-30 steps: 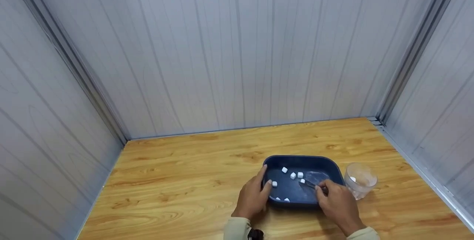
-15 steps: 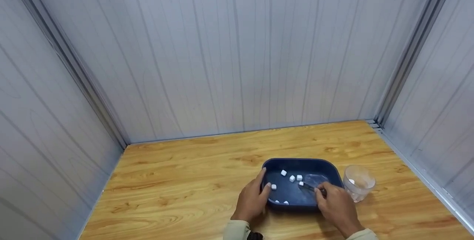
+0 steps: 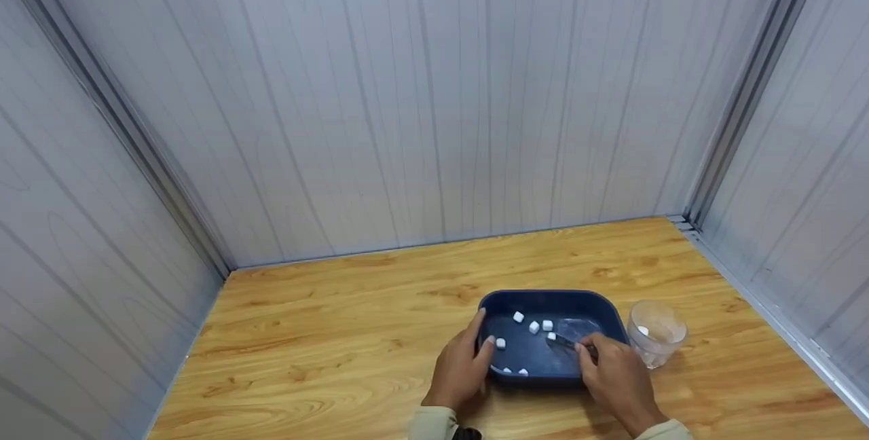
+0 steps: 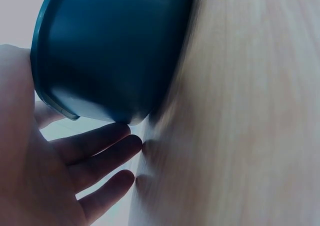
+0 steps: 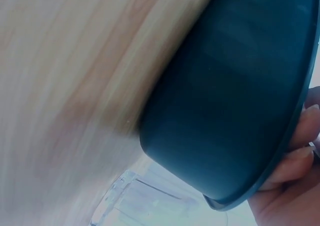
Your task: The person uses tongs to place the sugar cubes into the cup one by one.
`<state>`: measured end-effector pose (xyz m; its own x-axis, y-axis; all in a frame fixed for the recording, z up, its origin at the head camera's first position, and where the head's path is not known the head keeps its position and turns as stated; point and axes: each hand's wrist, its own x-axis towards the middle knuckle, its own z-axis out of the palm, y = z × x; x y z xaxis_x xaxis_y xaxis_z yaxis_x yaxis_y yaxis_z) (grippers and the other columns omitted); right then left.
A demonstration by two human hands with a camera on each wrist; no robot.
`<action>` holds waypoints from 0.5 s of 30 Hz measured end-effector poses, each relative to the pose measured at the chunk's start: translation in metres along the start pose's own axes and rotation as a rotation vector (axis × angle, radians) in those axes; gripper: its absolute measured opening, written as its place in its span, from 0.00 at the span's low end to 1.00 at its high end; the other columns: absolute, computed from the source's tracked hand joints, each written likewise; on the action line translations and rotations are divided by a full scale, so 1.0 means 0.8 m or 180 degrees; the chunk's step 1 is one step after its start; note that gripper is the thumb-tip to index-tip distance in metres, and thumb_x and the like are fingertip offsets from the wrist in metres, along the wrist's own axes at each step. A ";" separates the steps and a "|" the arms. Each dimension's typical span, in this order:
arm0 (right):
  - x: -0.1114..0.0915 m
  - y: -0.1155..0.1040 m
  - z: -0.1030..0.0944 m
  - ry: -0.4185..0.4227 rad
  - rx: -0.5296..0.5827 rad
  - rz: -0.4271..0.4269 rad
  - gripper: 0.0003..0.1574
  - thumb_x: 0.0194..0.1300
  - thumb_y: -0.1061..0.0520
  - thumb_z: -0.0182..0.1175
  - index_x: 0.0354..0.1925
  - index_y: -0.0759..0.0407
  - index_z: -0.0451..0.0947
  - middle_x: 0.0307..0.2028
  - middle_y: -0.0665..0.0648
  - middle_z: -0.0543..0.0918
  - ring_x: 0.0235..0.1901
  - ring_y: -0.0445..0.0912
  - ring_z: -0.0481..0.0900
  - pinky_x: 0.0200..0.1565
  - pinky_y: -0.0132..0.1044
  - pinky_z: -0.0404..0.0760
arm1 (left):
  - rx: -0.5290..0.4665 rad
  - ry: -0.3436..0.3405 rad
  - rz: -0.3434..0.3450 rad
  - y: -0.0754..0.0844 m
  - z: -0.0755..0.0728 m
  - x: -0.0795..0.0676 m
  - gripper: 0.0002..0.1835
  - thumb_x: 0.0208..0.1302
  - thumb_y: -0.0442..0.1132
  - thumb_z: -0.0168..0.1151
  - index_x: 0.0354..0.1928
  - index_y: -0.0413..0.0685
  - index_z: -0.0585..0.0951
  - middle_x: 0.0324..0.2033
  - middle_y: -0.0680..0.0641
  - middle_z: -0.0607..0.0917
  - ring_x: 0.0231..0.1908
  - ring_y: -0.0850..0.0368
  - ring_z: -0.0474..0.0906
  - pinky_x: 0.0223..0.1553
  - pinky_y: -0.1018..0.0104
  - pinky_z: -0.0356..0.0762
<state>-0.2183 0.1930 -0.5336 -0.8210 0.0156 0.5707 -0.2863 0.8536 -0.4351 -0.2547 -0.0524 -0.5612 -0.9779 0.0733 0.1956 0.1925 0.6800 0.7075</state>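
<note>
My left hand (image 3: 459, 367) holds the left side of a dark blue rectangular tray (image 3: 584, 299), thumb over the rim. In the left wrist view its other fingers (image 4: 107, 156) lie fairly straight, some near the tray's outer wall. My right hand (image 3: 616, 375) pinches dark tweezers (image 3: 565, 342) above the tray's right side. Their tips meet a small white cube (image 3: 551, 336). Several other white cubes (image 3: 519, 316) lie in the tray, two partly hidden by its near wall. The right wrist view has the right fingers (image 5: 295, 163) beyond the tray's rim.
Just right of the tray stands a clear cup (image 3: 672, 343) with something white inside. The wooden table (image 3: 326, 345) runs back to pale panelled walls (image 3: 407, 121), with another wall along the right edge.
The view has shifted slightly. The tweezers' tips have moved a little nearer the white cube and now meet it. The left hand keeps its place on the tray.
</note>
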 end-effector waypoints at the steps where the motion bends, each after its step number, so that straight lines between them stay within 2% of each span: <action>1: 0.000 0.000 0.000 0.0002 0.0004 0.0000 0.05 0.52 0.59 0.66 0.25 0.52 0.79 0.21 0.48 0.80 0.22 0.41 0.75 0.25 0.42 0.73 | 0.0002 -0.0016 -0.0021 0.000 0.000 0.000 0.28 0.66 0.54 0.50 0.68 0.69 0.60 0.58 0.51 0.74 0.57 0.56 0.69 0.57 0.54 0.66; 15: 0.001 -0.001 -0.002 -0.0045 -0.0018 0.0083 0.04 0.52 0.60 0.66 0.26 0.55 0.79 0.23 0.52 0.81 0.23 0.45 0.77 0.26 0.44 0.74 | -0.0030 -0.0043 -0.0028 0.000 -0.002 0.000 0.28 0.67 0.54 0.49 0.68 0.69 0.60 0.60 0.53 0.71 0.59 0.57 0.66 0.58 0.56 0.64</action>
<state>-0.2177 0.1934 -0.5319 -0.8351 0.0306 0.5493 -0.2618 0.8560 -0.4457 -0.2545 -0.0539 -0.5603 -0.9806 0.0771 0.1803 0.1846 0.6738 0.7155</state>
